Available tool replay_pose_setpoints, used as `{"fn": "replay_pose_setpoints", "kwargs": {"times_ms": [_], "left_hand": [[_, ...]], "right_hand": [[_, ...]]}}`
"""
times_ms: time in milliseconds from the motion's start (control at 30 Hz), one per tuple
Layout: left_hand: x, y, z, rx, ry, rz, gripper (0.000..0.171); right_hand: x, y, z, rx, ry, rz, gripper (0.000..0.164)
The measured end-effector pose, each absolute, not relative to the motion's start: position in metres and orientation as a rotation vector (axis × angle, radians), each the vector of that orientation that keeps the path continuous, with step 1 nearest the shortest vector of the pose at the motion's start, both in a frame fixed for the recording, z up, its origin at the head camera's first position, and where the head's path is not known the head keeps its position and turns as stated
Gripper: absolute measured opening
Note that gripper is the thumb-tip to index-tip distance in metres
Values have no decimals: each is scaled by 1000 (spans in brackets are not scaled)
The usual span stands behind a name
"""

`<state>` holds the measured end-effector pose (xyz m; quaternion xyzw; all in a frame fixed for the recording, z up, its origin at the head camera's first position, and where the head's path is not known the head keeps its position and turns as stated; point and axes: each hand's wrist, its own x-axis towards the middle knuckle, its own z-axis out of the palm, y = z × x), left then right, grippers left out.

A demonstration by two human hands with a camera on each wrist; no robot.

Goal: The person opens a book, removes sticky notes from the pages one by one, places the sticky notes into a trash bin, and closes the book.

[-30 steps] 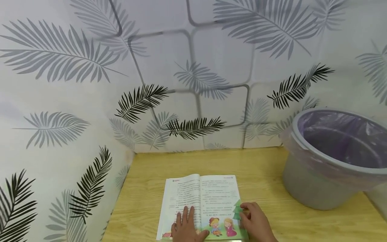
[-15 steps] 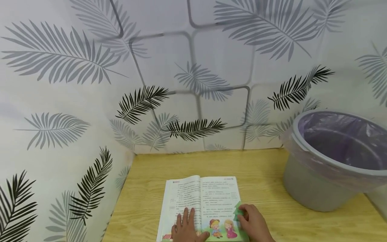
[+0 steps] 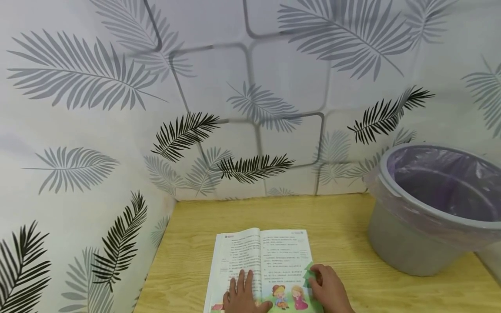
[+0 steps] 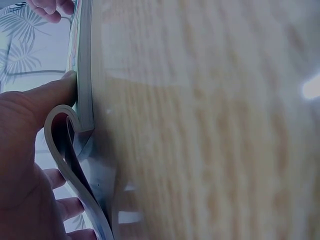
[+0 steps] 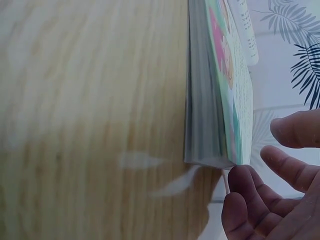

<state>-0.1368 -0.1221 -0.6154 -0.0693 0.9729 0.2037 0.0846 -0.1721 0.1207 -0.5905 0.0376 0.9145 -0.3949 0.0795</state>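
An open book point(image 3: 283, 252) lies on the table, with printed text and a cartoon of two children at the bottom of its right page. My left hand point(image 3: 242, 298) rests spread on the lower left page, its thumb reaching past the fold onto the right page. In the left wrist view, the book's left part point(image 4: 75, 165) curves up beneath that hand. At the lower right edge, my right hand point(image 3: 332, 289) touches the book beside a printed green tree. The right wrist view shows its thumb and a finger apart, with loosely bent fingertips point(image 5: 240, 177) against the page corner.
A grey bucket point(image 3: 411, 243) lined with a thin translucent bag stands at the right of the wooden table point(image 3: 332, 217). A wall covering point(image 3: 219, 78) with leaf prints rises behind the table and along its left side.
My right hand has shifted slightly left, its fingers closer over the right page's edge. My left hand stays in place on the book. The head view has tilted up very slightly.
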Motion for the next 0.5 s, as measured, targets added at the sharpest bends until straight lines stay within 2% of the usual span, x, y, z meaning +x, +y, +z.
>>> {"fn": "replay_pose_setpoints", "kwargs": {"times_ms": [500], "left_hand": [[-138,-124,-618,-196,2871,610,108]], "right_hand": [[-175,120,-590,168,2727,-1124,34]]}}
